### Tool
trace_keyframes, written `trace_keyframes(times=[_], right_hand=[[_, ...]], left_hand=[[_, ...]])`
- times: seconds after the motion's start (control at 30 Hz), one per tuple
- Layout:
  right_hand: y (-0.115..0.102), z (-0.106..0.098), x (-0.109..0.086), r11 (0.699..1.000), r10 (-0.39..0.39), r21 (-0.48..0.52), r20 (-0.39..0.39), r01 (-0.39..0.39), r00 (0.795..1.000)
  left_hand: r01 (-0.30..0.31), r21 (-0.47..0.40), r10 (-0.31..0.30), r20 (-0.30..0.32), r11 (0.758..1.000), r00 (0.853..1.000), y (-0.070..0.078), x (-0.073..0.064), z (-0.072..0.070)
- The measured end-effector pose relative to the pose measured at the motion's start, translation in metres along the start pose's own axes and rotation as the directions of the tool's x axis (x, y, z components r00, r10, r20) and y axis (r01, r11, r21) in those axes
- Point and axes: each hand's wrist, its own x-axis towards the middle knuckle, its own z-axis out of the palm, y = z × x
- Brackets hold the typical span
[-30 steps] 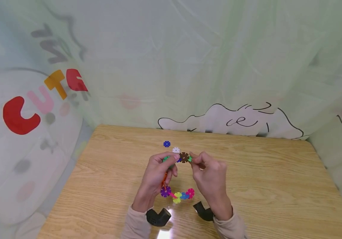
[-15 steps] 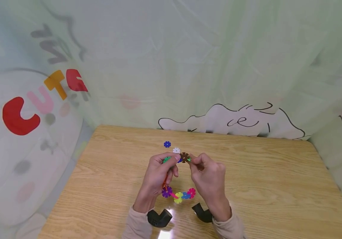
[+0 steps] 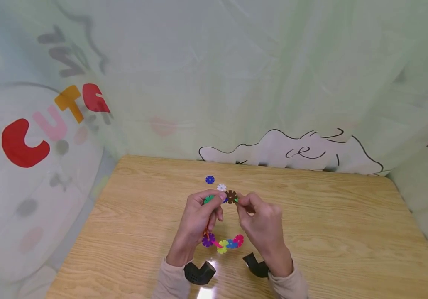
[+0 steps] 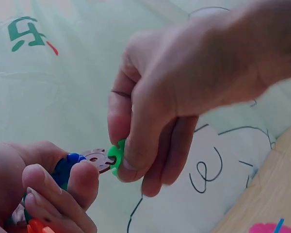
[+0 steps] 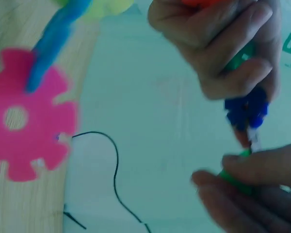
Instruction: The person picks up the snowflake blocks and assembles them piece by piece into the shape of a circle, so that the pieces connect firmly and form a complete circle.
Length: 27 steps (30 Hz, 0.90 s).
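Observation:
A curved chain of notched plastic snowflake discs hangs from my left hand (image 3: 199, 216). Its thumb and fingers pinch the chain at a dark blue disc (image 4: 63, 167), next to a green disc (image 3: 209, 199). Beyond the blue one, a brown disc (image 3: 231, 197) joins a bright green disc (image 4: 117, 158), which my right hand (image 3: 262, 218) pinches between thumb and fingers. Lower in the chain are a purple disc (image 3: 208, 240), a yellow disc (image 3: 222, 247), a light blue disc (image 3: 231, 244) and a pink disc (image 5: 19, 150) at the end. Orange pieces are partly hidden by my left fingers.
A loose blue disc (image 3: 209, 180) and a white disc (image 3: 221, 187) lie on the wooden table (image 3: 329, 228) beyond my hands. Black wrist-worn devices (image 3: 200, 273) sit below both wrists. A printed curtain (image 3: 236, 83) encloses the table's back and sides.
The bright green disc has tilted in my right fingers and shows a thinner sliver than a second ago. My left hand holds almost still.

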Motion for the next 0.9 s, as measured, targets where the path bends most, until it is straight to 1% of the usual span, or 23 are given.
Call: trace_keyframes(times=[0.07,0.13,0.23,0.3,0.37,0.43,0.5,0.6,0.67,0.73,0.8,0.87,0.9], right_hand=[[0.007,-0.002,0.002,0.997,0.001,0.075,0.052,-0.005,0.999],[0.013,-0.004,0.003,0.988,0.021,0.148,0.102,-0.036,0.995],[0.019,-0.008,0.004,0.971,0.044,0.225,0.159,-0.080,0.986],[0.021,-0.012,0.005,0.958,0.060,0.266,0.179,-0.107,0.982],[0.022,-0.017,0.006,0.938,0.068,0.321,0.197,-0.130,0.978],[0.022,-0.022,0.007,0.904,0.075,0.397,0.220,-0.160,0.972],[0.021,-0.027,0.007,0.862,0.085,0.467,0.245,-0.194,0.966],[0.017,-0.030,0.008,0.807,0.104,0.540,0.269,-0.239,0.958],[0.014,-0.030,0.008,0.782,0.114,0.572,0.255,-0.245,0.960],[0.009,-0.029,0.008,0.764,0.103,0.610,0.210,-0.213,0.972],[0.004,-0.028,0.008,0.743,0.064,0.655,0.137,-0.139,0.989],[-0.004,-0.029,0.009,0.746,0.014,0.665,0.054,-0.046,0.998],[-0.008,-0.030,0.009,0.754,-0.015,0.656,0.014,0.002,1.000]], left_hand=[[0.009,-0.026,-0.010,-0.013,1.000,1.000,0.000,0.001,-0.001],[0.025,-0.067,-0.027,-0.028,0.997,0.999,-0.001,0.002,-0.002],[0.036,-0.127,-0.042,-0.046,0.991,0.998,0.000,0.002,-0.003],[0.024,-0.146,-0.030,-0.040,0.989,0.999,0.002,0.000,-0.003],[-0.004,-0.159,0.001,-0.024,0.987,1.000,0.006,-0.003,-0.002],[-0.038,-0.171,0.037,-0.009,0.985,0.999,0.010,-0.006,-0.002],[-0.069,-0.180,0.070,0.000,0.981,0.998,0.014,-0.009,-0.002],[-0.110,-0.194,0.114,0.010,0.975,0.993,0.019,-0.013,-0.002],[-0.136,-0.190,0.142,0.019,0.972,0.990,0.021,-0.016,-0.002],[-0.164,-0.185,0.172,0.027,0.969,0.985,0.023,-0.018,-0.001],[-0.203,-0.173,0.212,0.033,0.964,0.977,0.025,-0.020,-0.001],[-0.256,-0.167,0.267,0.046,0.952,0.963,0.028,-0.024,-0.001],[-0.287,-0.166,0.300,0.057,0.943,0.952,0.030,-0.025,-0.001]])
